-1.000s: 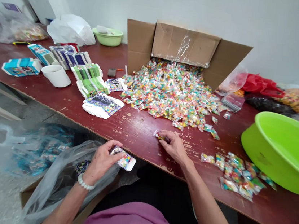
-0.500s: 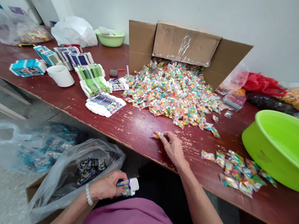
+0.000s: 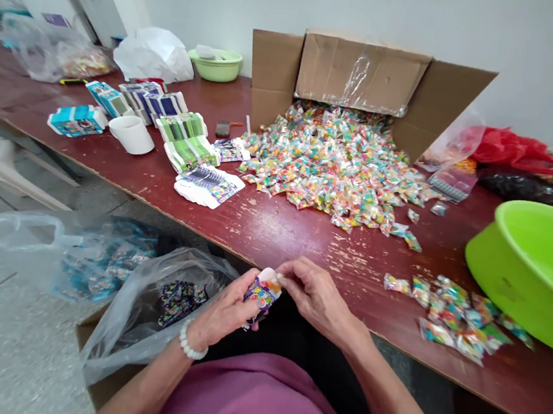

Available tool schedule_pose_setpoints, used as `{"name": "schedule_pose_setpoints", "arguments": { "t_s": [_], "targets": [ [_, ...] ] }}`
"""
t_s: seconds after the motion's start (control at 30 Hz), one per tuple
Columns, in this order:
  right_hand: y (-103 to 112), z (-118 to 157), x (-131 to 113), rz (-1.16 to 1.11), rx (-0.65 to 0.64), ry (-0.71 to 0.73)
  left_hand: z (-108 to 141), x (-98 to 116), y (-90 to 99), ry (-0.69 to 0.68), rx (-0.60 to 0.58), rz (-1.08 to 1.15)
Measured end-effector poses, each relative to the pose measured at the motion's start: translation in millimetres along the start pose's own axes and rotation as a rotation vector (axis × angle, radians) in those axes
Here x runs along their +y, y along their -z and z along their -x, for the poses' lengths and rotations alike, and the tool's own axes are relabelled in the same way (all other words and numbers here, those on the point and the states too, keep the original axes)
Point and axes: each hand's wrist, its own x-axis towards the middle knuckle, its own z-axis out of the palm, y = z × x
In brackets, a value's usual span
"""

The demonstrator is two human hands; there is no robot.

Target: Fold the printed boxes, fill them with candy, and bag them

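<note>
Purple carton: small, printed, just below the centre of the frame, in front of the table's near edge; it tilts with its open end up and toward the right, which I take to give the fingers a way in.
Left hand: wrapped around the carton, thumb across the printed face; I judge this steadies the thin card while leaving its mouth uncovered.
Right hand: thumb and fingers pinch a wrapped packet at the carton's mouth; I read the small grip as a way to keep bulk out of the narrow opening. How far inside the packet sits, I cannot tell.
Packet heap: upper centre, spread toward me on the dark red table, probably for easy reach.
Cardboard box: its flaps stand behind and beside the heap, perhaps to stop it from spreading.
Loose packets: lower right, near the green basin, apart from the heap; they look set aside, though I cannot see why.
Fanned cartons: left of centre, overlapping near the table edge; the layering would let single ones be picked off.
Clear bag: lower left, gaping below the table, with dark printed pieces inside; its open mouth beside the left hand seems placed for access.
</note>
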Motion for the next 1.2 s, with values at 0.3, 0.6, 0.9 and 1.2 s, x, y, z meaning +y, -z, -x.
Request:
{"name": "schedule_pose_setpoints", "arguments": {
  "t_s": [0.3,0.6,0.9,1.2],
  "targets": [
    [-3.7,-1.9,-6.7,-0.213,0.064,-0.093,-7.8,-6.2,-8.5,0.023,0.141,0.295],
    [-10.4,1.3,-4.7,-0.757,0.214,-0.465,-11.7,-0.5,-17.8,0.062,0.216,0.459],
    [-26.1,6.8,-7.5,-0.798,0.062,-0.350,-9.5,3.6,-32.1,-0.083,0.215,0.529],
    [-27.6,7.3,-1.3,-0.409,0.185,-0.043,-16.5,8.1,-28.7,0.143,0.085,0.843]
  ]
}}
